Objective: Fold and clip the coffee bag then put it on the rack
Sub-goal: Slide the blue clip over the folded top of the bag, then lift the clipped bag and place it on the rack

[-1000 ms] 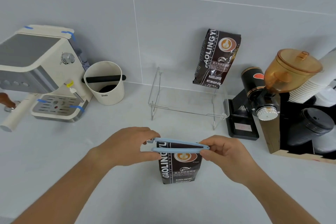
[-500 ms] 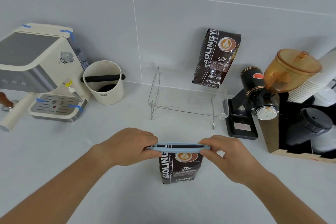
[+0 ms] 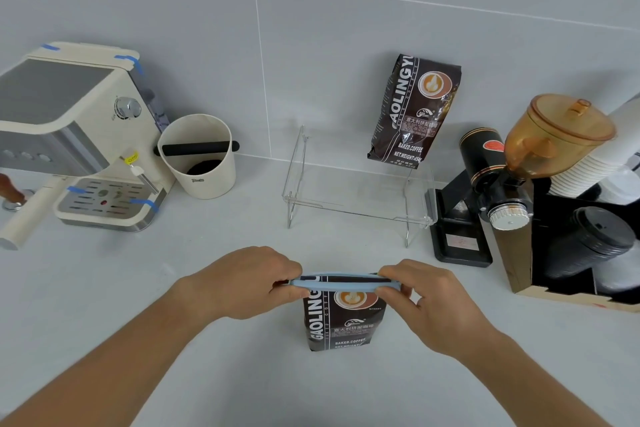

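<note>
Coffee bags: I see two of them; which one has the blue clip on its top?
The near coffee bag on the counter, held between both hands, carries the blue clip. The far coffee bag on the rack has none.

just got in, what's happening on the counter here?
A person is sealing a coffee bag that stands upright on the counter. The left hand and right hand each pinch one end of a light blue clip laid across the bag's folded top. The clear rack behind is not yet loaded with this bag; a second coffee bag already stands at its right end, leaning on the wall.
</note>
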